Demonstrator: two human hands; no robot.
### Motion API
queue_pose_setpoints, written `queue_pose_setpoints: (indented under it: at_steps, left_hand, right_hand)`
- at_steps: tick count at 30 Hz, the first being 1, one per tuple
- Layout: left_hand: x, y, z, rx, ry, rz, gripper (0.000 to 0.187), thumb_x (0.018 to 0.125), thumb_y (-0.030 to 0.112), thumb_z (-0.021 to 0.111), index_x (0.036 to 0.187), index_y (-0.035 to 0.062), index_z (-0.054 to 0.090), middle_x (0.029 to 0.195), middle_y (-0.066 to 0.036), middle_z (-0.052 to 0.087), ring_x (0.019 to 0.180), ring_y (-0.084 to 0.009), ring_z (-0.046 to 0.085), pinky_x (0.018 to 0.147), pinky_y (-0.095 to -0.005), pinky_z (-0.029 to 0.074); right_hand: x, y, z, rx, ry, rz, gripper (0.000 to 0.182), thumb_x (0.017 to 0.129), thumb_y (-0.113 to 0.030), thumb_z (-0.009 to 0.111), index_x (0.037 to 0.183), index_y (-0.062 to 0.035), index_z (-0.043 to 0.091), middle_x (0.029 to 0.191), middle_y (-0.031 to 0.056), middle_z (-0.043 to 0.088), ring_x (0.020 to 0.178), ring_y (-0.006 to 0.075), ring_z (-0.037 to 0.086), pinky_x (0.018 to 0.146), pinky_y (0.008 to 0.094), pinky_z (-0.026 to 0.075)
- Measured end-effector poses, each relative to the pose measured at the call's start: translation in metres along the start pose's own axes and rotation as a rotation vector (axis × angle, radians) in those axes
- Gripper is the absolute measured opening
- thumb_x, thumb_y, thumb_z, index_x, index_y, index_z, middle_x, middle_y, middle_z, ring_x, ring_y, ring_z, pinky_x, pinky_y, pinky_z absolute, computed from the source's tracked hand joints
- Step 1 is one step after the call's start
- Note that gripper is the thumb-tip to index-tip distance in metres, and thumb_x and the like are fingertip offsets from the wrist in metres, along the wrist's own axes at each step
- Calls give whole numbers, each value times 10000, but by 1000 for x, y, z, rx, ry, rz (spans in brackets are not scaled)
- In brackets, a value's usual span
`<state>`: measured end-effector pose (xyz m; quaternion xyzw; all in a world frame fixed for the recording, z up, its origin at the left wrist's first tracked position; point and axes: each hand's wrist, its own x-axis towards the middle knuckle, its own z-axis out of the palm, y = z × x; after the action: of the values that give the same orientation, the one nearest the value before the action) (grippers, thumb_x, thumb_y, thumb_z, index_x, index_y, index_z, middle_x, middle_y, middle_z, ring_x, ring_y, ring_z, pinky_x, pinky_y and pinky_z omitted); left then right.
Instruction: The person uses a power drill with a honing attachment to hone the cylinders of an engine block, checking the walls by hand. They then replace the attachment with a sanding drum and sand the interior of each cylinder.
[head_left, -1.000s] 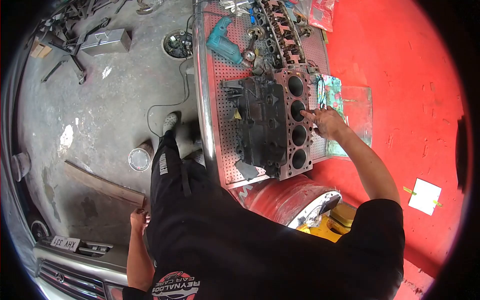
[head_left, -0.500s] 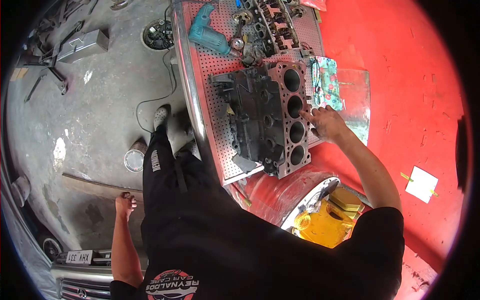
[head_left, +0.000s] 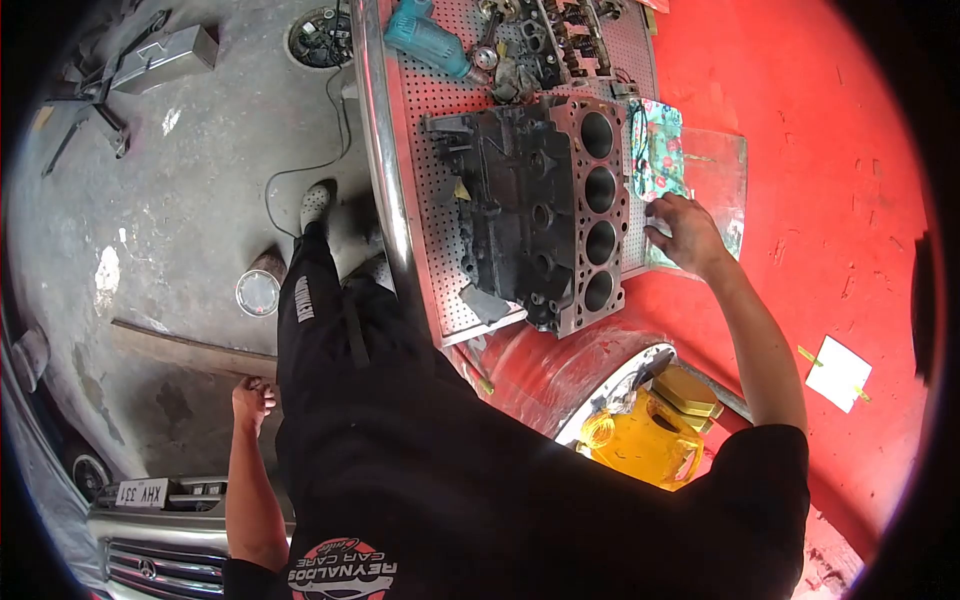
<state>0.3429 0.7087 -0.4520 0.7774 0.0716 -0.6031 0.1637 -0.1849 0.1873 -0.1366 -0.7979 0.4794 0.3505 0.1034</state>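
Observation:
A dark engine block (head_left: 510, 210) with several round cylinder bores lies on the perforated metal bench. Its flat, machined deck face (head_left: 590, 225) is turned up toward me. My right hand (head_left: 685, 235) hovers just to the right of this face, apart from it, with thumb and fingers spread and nothing in them. Behind that hand are a floral cloth (head_left: 658, 150) and a clear sheet (head_left: 718, 190). My left hand (head_left: 253, 398) hangs low at my left side, away from the bench. Its fingers are curled in, and no object shows in them.
A teal power drill (head_left: 428, 38), a dial gauge (head_left: 485, 57) and a cylinder head (head_left: 575, 40) lie at the bench's far end. Below the near end stands a drum (head_left: 570, 435) holding a yellow jug (head_left: 650, 440). A can (head_left: 260, 290) and a cable (head_left: 347, 150) are on the floor.
My right hand has drawn back to the right from the bores, where a finger was pointing at the deck face. The view has shifted slightly. My left hand stays curled.

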Motion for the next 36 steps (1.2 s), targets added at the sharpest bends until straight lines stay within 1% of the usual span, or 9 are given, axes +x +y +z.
queue_pose_setpoints:
  at_steps: [3,5,7,11,18,24,27,33,36]
  left_hand:
    - [14,-29,5,-93,-66,-48,247,948,69,590,1184,-6,588,756,-74,627,548,-138,571,437,-264,385]
    - [11,-32,16,-134,-70,-100,242,960,74,576,1188,-6,589,758,-80,636,533,-135,554,437,-263,383]
    - [12,-33,22,21,-55,-66,235,976,74,555,1195,-4,589,764,-89,648,523,-137,545,433,-262,378]
    - [41,-44,15,-100,-113,-71,233,991,66,535,1207,-4,589,783,-98,659,522,-145,546,431,-264,377]
    - [50,-20,-4,35,-143,-86,246,962,78,586,1187,-23,590,784,-93,637,560,-149,585,448,-259,406]
    - [56,3,-10,198,-129,-64,250,970,83,556,1193,5,636,733,-17,592,525,-89,510,436,-259,382]
    - [53,20,-11,304,-102,-20,243,959,86,557,1160,2,663,696,-14,577,508,-89,502,427,-262,381]
    - [61,61,-23,478,-106,19,255,925,95,569,1135,0,680,682,-15,572,503,-80,495,419,-249,381]
    - [65,88,-22,487,-110,-23,265,920,101,572,1142,-1,675,688,-9,573,518,-78,503,429,-238,390]
  right_hand:
    - [-9,25,44,308,208,194,406,865,-258,770,1191,-38,667,1163,149,671,1101,329,642,999,451,499]
    - [-1,28,68,536,261,344,566,864,-323,780,1283,24,622,1250,180,666,1144,307,641,1010,411,499]
    - [9,19,85,831,334,453,655,867,-358,776,1329,65,585,1290,205,655,1173,297,635,1025,393,490]
    - [25,-6,85,936,234,489,762,865,-402,774,1373,109,525,1278,243,653,1191,287,625,1021,365,485]
    - [61,-48,29,214,-192,735,743,888,-689,556,1189,-29,720,1207,201,704,1126,365,669,1001,424,501]
    - [65,-36,46,176,-164,730,693,907,-610,533,1226,-17,699,1240,233,684,1182,385,638,1012,426,500]
    - [58,-26,49,332,-208,646,632,922,-475,559,1305,20,645,1278,251,664,1230,369,621,1040,426,487]
    - [-2,-31,68,1179,-7,812,711,933,-288,593,1534,34,391,1465,234,532,1323,294,550,1110,471,423]
    - [-11,-32,81,1225,-49,910,755,938,-361,622,1548,10,374,1463,184,534,1312,227,558,1038,401,454]
